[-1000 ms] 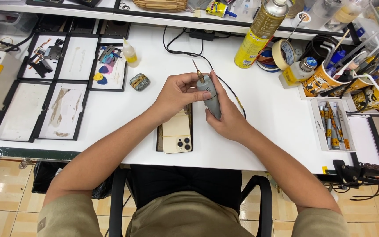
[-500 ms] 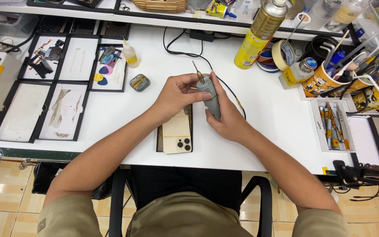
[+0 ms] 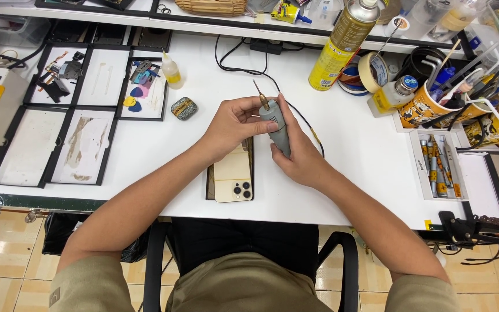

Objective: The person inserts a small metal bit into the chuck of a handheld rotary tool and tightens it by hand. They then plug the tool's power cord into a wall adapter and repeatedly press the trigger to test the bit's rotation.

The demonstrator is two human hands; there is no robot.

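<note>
My right hand [image 3: 298,153] grips a grey pen-shaped rotary tool [image 3: 277,127] with a thin bit pointing away from me and a black cord trailing off behind. My left hand [image 3: 235,121] pinches the brass collar near the tool's tip. Both hands hover over a gold smartphone [image 3: 233,176] that lies back-up on the white table [image 3: 145,144], its camera cluster toward me and partly hidden under my left hand.
Black-framed trays [image 3: 47,138] with small parts lie at the left, beside a small dropper bottle [image 3: 172,72] and a little tin [image 3: 184,108]. At the right stand a yellow spray can [image 3: 342,46], tape rolls [image 3: 371,72], tool cups [image 3: 434,104] and a bit tray [image 3: 437,170].
</note>
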